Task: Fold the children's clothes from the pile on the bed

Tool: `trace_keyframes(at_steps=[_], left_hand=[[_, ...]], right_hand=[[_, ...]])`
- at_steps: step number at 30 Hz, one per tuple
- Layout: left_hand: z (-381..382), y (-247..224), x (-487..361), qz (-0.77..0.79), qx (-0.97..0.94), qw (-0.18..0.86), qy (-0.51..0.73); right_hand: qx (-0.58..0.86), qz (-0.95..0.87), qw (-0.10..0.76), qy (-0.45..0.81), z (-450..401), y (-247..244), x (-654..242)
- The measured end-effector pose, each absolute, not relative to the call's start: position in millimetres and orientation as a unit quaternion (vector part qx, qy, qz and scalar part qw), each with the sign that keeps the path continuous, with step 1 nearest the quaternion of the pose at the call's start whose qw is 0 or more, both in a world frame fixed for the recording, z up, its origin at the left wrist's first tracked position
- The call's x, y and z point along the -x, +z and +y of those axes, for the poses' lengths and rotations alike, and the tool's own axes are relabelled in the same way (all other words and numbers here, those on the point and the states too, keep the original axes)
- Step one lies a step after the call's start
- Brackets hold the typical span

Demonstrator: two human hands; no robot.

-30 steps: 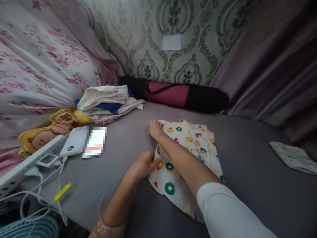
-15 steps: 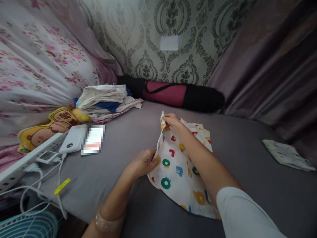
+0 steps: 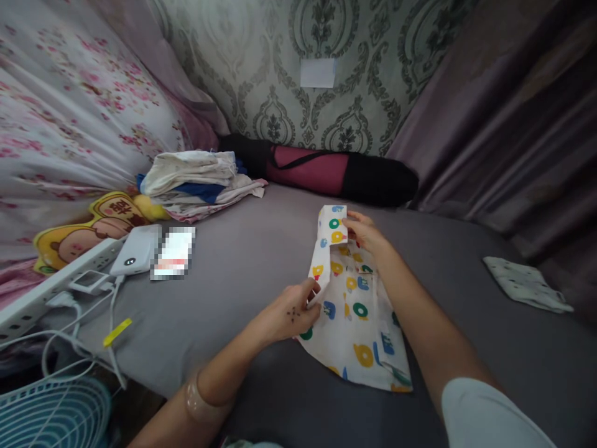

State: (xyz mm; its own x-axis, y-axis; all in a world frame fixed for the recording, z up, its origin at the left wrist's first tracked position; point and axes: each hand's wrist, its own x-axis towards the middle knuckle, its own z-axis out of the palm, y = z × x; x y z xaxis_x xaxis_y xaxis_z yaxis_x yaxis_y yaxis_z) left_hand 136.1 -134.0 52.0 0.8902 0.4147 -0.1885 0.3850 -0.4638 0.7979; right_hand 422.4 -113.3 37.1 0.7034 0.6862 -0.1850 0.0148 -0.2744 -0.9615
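A white cloth with colourful letter prints (image 3: pixel 349 336) lies on the grey bed sheet (image 3: pixel 242 249), its left side turned inward in a narrow fold. My left hand (image 3: pixel 298 309) pinches the folded left edge about halfway up. Near the top, my right hand (image 3: pixel 364 230) grips the upper end of the folded strip, its fingers partly behind the cloth. The lower right corner of the cloth lies beside my right forearm and shows a small overlap.
Stacked clothes (image 3: pixel 196 180) and a long black and maroon bag (image 3: pixel 308 169) lie at the back. A phone (image 3: pixel 175 252), power bank (image 3: pixel 137 250), power strip (image 3: pixel 60 289) and cables are left. A folded cloth (image 3: pixel 527 284) is right, a blue basket (image 3: pixel 56 414) lower left.
My right hand has moved right, bringing the cloth's upper left edge over into a fold. My left hand has shifted slightly right with the edge.
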Motion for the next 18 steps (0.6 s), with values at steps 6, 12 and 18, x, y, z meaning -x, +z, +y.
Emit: trace_keyframes(at_steps=[6,12,18], left_hand=[[-149,47,-144,0.217,-0.875,0.433,0.0],[-156,41,-148,0.202,-0.89,0.406,-0.038],[-156,37,-149,0.181,-0.893,0.41,-0.042]], right_hand=[[0.725,-0.202,0.588,0.297,-138,13,-436],[0.778,-0.213,0.528,0.264,-149,0,-437],[0.844,-0.215,0.45,0.196,-154,-12,-441]])
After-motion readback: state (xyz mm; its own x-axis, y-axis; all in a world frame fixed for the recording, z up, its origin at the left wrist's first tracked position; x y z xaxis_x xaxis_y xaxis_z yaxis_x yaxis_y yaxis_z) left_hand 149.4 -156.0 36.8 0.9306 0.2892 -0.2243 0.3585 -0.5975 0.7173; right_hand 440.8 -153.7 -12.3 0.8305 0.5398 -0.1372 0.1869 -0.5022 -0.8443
